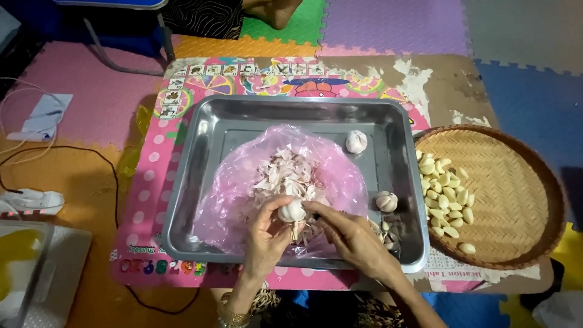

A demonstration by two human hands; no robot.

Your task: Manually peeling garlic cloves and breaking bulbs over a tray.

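Both hands, left hand [267, 234] and right hand [349, 234], grasp one garlic bulb [291, 211] above the steel tray [200, 182], fingers clenched on it. Peeling seems underway; splitting cloves likely needs firm thumb pressure.

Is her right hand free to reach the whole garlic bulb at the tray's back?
Probably not at once: the right hand and left hand both grip a garlic bulb. The path to the far bulb looks open.

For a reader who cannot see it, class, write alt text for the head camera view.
Two bare hands, left hand and right hand, hold a garlic bulb over a pink plastic bag heaped with garlic skins in a metal tray. Two more bulbs lie in the tray, and a woven basket beside it holds peeled cloves.
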